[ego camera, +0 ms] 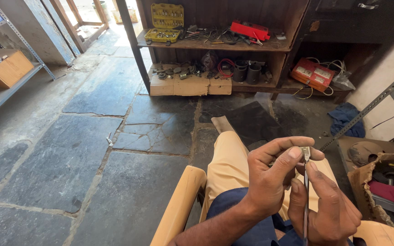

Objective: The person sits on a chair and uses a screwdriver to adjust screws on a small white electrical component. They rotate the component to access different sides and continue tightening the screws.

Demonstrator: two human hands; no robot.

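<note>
Both hands meet over the lap – the left hand [269, 177] pinching a small metal piece [305, 154] at its fingertips, the right hand [329, 205] closed on the thin metal rod [305, 200] just below that grip – seemingly mid-fitting, nothing yet set down.

Your left hand [269, 180] and right hand [329, 207] meet above your lap, pinching a thin metal rod [305, 196] between them. Ahead stands a wooden shelf [215, 45] with a socket set [165, 23] on it; a cardboard box [5, 68] sits far left.
</note>
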